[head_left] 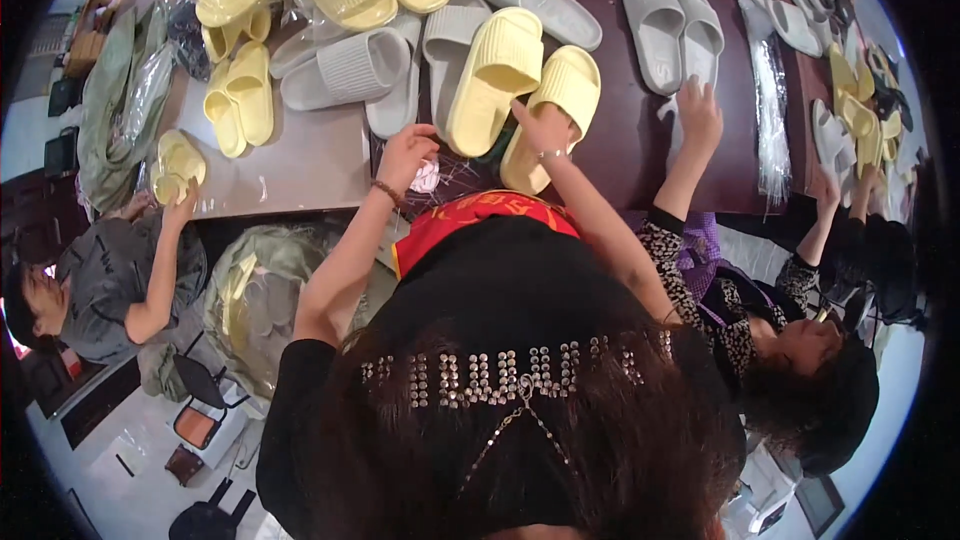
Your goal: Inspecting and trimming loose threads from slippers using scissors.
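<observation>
This looks like a factory workshop, since several people (145,285) line both sides of the camera wearer along a dark table (622,145) spread with yellow slippers (498,45), grey slippers (350,68) and clear plastic sleeves (769,110), near a bulging translucent sack (262,310).

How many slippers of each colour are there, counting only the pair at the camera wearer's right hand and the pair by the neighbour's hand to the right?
Yellow slippers at the wearer's right hand: 2
Grey slippers by the neighbour's hand: 2
Total: 4
</observation>
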### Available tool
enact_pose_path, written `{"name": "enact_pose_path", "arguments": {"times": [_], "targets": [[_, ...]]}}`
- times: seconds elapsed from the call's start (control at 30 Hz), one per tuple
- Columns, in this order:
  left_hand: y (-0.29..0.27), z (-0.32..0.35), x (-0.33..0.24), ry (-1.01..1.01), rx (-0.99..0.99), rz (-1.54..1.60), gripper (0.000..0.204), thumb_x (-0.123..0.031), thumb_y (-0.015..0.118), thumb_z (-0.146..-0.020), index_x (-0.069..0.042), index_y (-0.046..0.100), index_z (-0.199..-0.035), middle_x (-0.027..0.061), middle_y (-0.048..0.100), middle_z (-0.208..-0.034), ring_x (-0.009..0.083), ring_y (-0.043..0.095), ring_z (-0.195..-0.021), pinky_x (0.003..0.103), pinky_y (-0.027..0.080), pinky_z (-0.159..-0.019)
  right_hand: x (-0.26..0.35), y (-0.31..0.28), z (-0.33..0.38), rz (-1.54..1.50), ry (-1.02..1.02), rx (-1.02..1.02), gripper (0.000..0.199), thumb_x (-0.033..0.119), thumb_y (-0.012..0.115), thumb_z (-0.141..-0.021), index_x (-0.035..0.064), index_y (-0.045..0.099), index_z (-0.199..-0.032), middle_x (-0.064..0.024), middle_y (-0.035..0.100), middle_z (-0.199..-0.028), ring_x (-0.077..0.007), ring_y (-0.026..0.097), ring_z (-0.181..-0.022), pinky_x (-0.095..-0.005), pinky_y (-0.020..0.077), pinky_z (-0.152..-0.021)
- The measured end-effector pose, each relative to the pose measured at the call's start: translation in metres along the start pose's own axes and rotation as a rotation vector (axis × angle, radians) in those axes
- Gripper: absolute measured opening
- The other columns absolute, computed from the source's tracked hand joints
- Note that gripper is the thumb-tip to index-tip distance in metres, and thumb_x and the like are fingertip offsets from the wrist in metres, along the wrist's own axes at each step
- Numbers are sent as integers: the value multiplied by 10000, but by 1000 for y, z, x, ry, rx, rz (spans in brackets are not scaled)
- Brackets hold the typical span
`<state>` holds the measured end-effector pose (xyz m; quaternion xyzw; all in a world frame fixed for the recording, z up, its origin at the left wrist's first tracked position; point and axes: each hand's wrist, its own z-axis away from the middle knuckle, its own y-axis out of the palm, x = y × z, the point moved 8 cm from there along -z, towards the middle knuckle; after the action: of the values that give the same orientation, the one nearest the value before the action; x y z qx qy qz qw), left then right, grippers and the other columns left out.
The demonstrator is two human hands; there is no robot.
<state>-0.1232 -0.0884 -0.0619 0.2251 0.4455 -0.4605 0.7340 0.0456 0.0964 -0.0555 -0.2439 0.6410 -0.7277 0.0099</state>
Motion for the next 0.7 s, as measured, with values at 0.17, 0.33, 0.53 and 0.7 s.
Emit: {"name": "enact_pose_path", "arguments": {"times": [0.17, 0.33, 0.53, 0.7], "targets": [[9, 16, 12, 96, 2, 6, 249, -105, 492, -807, -25, 525, -1040, 25, 594, -816, 93, 562, -717, 203, 430, -600, -8, 23, -39, -279, 321, 379, 622, 482, 463, -737, -54, 537, -1042, -274, 547, -993, -387, 480, -1019, -428, 315, -906], [14, 7, 0, 239, -63, -125, 247, -108, 519, -795, -27, 534, -1027, 61, 606, -824, 128, 574, -729, 236, 438, -608, -54, -8, -75, -262, 111, -215, 410, 197, 488, -739, -118, 517, -1000, -238, 580, -914, -331, 555, -833, -361, 417, -797], [111, -12, -39, 587, 192, -899, 360, -205, 541, -760, -41, 508, -1078, 166, 595, -911, 301, 586, -832, 360, 468, -705, -75, -118, -39, -1225, 326, -301, 350, 117, 490, -731, -121, 516, -986, -226, 564, -961, -287, 548, -871, -332, 410, -793], [149, -24, -32, 435, 319, -1355, 460, -265, 575, -723, -68, 479, -1128, 172, 593, -908, 311, 584, -826, 361, 468, -713, -77, -149, -17, -875, 64, -531, 308, 57, 533, -716, -114, 525, -972, -203, 576, -917, -277, 553, -845, -351, 409, -793]]}}
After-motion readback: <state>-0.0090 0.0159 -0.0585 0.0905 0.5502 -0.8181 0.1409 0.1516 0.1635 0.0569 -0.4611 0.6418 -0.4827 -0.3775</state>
